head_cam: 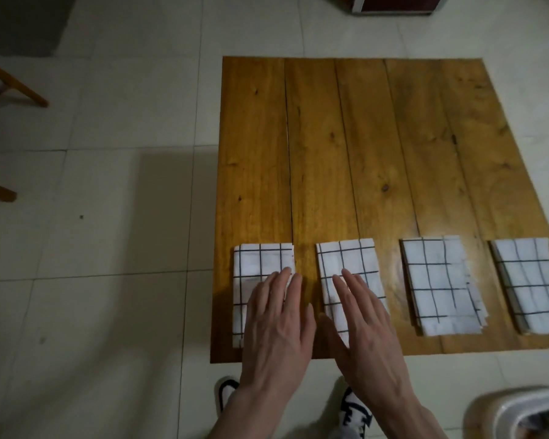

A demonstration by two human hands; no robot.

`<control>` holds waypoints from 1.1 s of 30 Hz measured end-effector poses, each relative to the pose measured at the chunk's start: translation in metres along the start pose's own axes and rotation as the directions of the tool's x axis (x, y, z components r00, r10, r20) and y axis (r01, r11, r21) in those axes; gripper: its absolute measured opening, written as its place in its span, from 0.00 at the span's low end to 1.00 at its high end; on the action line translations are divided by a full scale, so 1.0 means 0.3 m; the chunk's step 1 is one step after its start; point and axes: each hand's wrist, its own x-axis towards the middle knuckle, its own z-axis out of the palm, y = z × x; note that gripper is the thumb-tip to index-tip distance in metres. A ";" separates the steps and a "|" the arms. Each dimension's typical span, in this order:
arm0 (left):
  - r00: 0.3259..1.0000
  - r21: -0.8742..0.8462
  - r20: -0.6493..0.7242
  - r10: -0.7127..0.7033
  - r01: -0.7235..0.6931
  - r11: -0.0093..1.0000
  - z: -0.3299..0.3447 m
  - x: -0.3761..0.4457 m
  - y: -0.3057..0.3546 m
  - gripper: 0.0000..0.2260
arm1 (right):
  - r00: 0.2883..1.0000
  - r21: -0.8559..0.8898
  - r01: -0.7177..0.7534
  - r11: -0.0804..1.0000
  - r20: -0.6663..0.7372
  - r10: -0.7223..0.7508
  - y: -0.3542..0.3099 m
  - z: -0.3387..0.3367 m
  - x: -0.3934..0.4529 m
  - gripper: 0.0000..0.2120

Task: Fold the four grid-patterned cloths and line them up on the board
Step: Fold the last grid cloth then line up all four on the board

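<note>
Several folded white cloths with black grid lines lie in a row along the near edge of the wooden board [346,147]. From left to right: first cloth [257,261], second cloth [346,258], third cloth [435,280], fourth cloth [533,280] at the right frame edge. My left hand [276,324] lies flat with straight fingers over the first cloth's right part. Over the lower half of the second cloth, my right hand [365,331] is spread flat. Neither hand grips anything.
The board lies on a pale tiled floor [108,217]. My two feet in black-and-white footwear [355,410] stand just in front of it. A white basin [520,413] sits at the bottom right, wooden chair legs [19,87] at the far left, a dark-red box [393,4] beyond the board.
</note>
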 end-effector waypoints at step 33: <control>0.977 0.206 0.048 -0.209 0.195 0.959 0.293 0.066 0.259 0.25 | 0.964 0.055 0.221 0.974 0.141 -0.227 0.393 0.034 0.057 0.30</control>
